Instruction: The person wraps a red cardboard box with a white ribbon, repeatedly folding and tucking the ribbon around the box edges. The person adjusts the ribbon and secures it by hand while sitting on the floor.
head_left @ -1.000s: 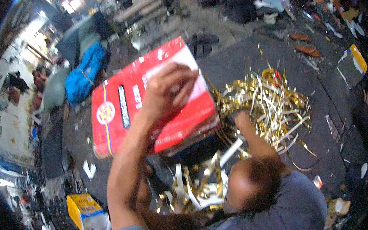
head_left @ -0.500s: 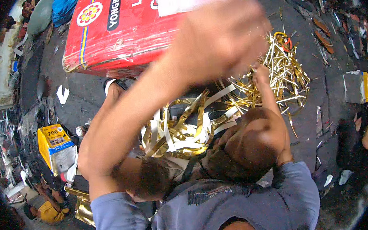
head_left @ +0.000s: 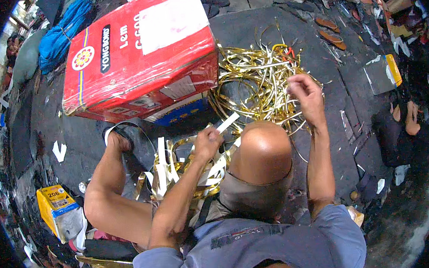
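Seated on the floor (head_left: 286,22), a person pinches a white strip (head_left: 226,123) in the closed left hand (head_left: 206,143); the right hand (head_left: 306,96), fingers apparently pinched on a thin gold strip (head_left: 271,90), should draw slowly, avoiding snags.

Dark littered floor (head_left: 286,22), possibly concrete, daylight upper left

A large red box (head_left: 137,54) with a white label (head_left: 172,19) is seen upper left, set on a blue carton (head_left: 180,111). A yellow packet (head_left: 59,209) lies at lower left.
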### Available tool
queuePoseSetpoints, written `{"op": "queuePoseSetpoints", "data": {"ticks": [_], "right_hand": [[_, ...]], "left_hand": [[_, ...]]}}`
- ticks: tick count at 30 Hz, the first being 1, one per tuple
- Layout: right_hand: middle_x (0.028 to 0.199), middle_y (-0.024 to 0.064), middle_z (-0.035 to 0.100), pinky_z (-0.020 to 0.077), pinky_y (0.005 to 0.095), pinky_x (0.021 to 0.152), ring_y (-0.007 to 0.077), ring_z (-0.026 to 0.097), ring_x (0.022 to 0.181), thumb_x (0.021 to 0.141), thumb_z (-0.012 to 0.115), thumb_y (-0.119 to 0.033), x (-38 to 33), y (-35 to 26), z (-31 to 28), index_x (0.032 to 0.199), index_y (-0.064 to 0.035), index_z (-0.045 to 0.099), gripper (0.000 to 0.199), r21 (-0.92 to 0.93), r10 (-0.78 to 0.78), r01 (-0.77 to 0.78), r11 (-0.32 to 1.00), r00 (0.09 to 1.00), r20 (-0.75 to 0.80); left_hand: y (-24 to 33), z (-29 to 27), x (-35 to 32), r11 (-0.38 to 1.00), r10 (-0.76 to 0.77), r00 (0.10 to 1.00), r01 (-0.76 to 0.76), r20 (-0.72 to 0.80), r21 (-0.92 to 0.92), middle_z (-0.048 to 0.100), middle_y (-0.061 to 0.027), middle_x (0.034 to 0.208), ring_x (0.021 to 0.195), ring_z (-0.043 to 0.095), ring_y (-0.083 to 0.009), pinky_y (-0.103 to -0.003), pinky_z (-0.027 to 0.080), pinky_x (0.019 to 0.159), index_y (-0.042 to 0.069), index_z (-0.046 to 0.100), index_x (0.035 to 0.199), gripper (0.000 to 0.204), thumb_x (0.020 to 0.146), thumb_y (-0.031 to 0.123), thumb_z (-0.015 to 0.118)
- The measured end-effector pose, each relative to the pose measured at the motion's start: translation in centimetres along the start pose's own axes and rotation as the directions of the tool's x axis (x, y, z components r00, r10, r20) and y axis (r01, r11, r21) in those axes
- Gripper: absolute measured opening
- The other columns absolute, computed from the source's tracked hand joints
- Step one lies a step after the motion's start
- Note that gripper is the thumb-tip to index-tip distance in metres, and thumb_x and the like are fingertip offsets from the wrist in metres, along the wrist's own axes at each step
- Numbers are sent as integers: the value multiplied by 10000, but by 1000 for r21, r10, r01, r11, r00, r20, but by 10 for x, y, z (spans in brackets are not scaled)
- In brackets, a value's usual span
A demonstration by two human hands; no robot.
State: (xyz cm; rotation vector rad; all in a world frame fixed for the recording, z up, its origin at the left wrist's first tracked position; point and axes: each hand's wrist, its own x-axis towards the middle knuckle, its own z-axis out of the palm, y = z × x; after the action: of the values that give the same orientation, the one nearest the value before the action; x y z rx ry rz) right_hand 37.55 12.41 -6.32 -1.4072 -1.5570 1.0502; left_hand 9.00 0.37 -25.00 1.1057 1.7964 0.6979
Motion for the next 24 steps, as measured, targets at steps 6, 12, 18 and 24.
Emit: {"op": "queuePoseSetpoints", "data": {"ticks": [6, 12, 18, 24], "right_hand": [[1261, 115, 686, 495, 392, 1072, 244, 647, 1219, 842, 725, -47, -9, -112, 46, 1281, -52, 662, 443, -93, -526, 666, 740, 660, 537], [928, 77, 773, 567, 296, 831, 176, 746, 911, 754, 782, -5, -7, -161, 52, 1023, 2, 782, 269, 146, -566, 599, 787, 610, 554], [944, 52, 740, 533, 316, 841, 141, 678, 905, 946, 764, -148, 39, -203, 45, 1062, -1, 788, 189, 149, -578, 606, 782, 613, 539], [959, 115, 773, 530, 315, 818, 184, 688, 863, 952, 710, -213, 106, -227, 103, 1132, 9, 775, 293, -65, -294, 405, 912, 755, 586]], "left_hand": [[173, -92, -32, 690, 446, 825, -72, 346, -720, 693, -25, 908, 596, 584, -54, -209, 455, 518, 40, 673, 1167, 170, 998, 56, 676], [223, -222, -90, 842, 439, 803, -213, 402, -495, 617, 70, 806, 657, 534, 3, -163, 414, 555, 39, 645, 1244, 490, 820, 110, 879], [186, -380, -97, 893, 448, 887, -438, 115, -102, 652, 45, 851, 742, 562, -36, -224, 462, 649, 54, 731, 1067, 374, 750, 155, 903], [141, -489, -43, 880, 339, 927, -251, -162, 403, 629, 16, 681, 560, 536, -111, -308, 430, 527, 42, 752, 926, 254, 847, 282, 786]]}}
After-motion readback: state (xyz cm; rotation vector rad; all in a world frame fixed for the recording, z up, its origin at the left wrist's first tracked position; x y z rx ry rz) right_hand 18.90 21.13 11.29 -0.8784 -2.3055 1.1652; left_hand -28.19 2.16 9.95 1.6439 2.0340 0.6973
